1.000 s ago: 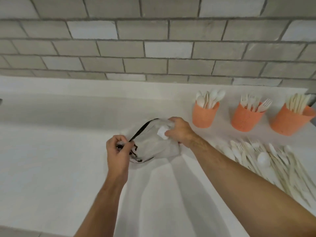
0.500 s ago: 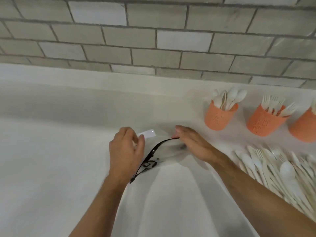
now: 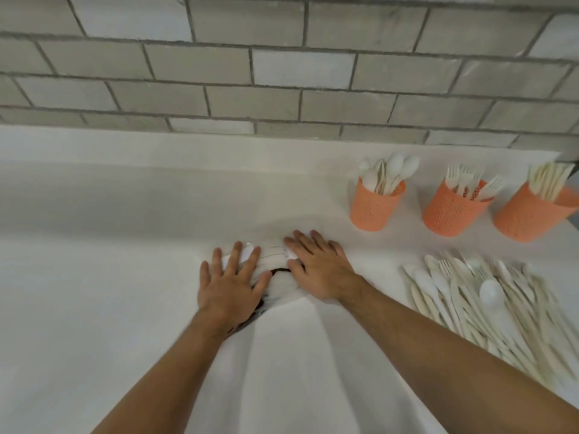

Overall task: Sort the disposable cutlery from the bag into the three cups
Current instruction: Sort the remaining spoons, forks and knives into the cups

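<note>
Both hands are pressing a flattened clear bag (image 3: 277, 261) against the white counter (image 3: 94, 292) at the centre of the frame. The left hand (image 3: 230, 285) is lying palm down with fingers spread and straight over the bag's left half, while the right hand (image 3: 319, 266) is lying flat beside it, fingers extended toward the upper left, covering the bag's right half. A black strip of the bag is showing in the gap between the two hands and trailing under the left wrist.

A second ago the bag was bunched and lifted, pinched at its black edge by the left hand and gripped by the right; half a second ago it was already low and sagging. Now it is lying squashed, and neither hand is pinching anything.

At the upper right, three orange cups are standing in a row: one with spoons (image 3: 376, 200), one with forks (image 3: 454, 208), one with knives (image 3: 532, 214). Below them, at the right edge, a loose pile of pale cutlery (image 3: 488, 311) is lying on the counter, well apart from the bag. A grey tiled wall (image 3: 250, 64) is running across the top.
</note>
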`<action>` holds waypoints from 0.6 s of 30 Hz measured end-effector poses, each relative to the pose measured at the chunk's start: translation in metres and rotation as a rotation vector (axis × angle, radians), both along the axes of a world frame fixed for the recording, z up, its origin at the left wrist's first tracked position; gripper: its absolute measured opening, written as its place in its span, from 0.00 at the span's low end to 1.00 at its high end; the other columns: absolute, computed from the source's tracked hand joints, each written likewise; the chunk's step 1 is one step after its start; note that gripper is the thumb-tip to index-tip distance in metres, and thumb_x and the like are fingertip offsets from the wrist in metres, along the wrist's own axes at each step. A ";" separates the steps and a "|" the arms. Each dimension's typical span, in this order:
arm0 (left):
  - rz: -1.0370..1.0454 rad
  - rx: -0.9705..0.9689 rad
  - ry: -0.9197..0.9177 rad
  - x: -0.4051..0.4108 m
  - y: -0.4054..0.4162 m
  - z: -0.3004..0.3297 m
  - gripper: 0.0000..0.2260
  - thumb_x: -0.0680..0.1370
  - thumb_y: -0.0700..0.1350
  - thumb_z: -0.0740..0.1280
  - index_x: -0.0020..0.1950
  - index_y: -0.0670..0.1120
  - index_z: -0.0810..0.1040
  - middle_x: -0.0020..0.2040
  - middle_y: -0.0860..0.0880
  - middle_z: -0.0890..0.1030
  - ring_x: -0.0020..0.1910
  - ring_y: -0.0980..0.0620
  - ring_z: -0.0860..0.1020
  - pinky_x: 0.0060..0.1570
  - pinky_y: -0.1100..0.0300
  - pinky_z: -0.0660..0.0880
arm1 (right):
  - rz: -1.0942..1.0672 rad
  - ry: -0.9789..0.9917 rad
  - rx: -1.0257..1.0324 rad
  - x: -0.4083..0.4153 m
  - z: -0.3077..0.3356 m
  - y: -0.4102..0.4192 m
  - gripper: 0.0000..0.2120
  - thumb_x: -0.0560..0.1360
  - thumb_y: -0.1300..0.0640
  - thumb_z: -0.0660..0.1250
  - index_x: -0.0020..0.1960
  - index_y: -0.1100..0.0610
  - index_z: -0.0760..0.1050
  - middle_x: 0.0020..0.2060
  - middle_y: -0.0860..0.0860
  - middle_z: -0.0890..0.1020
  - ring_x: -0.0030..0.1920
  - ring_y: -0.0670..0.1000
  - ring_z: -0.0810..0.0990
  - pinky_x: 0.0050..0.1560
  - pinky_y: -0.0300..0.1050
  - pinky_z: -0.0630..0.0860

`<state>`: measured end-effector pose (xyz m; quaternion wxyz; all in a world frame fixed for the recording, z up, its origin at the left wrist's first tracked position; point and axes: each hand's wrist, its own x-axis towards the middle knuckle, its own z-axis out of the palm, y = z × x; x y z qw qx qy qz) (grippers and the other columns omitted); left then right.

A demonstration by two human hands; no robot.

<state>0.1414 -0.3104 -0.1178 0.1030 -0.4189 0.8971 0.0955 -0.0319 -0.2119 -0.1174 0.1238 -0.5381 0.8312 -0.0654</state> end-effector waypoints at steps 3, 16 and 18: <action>0.006 0.024 -0.165 -0.010 -0.005 0.019 0.28 0.79 0.67 0.40 0.78 0.63 0.38 0.80 0.55 0.38 0.79 0.43 0.38 0.74 0.37 0.38 | 0.033 -0.085 0.191 -0.008 0.023 -0.007 0.27 0.82 0.42 0.48 0.81 0.42 0.49 0.81 0.42 0.47 0.81 0.51 0.44 0.77 0.57 0.44; -0.318 -0.068 0.697 -0.086 0.156 0.038 0.14 0.71 0.43 0.64 0.54 0.44 0.82 0.64 0.41 0.77 0.63 0.39 0.75 0.62 0.46 0.72 | -0.301 -0.328 -0.458 -0.078 0.131 0.193 0.10 0.78 0.61 0.65 0.50 0.52 0.85 0.45 0.45 0.85 0.44 0.44 0.81 0.46 0.34 0.72; -0.309 -0.040 0.658 -0.099 0.178 0.024 0.17 0.72 0.44 0.63 0.59 0.43 0.81 0.65 0.41 0.77 0.64 0.39 0.75 0.61 0.46 0.73 | -0.523 -0.306 -0.481 -0.106 0.130 0.245 0.09 0.77 0.61 0.65 0.48 0.53 0.84 0.42 0.45 0.84 0.42 0.44 0.80 0.46 0.37 0.72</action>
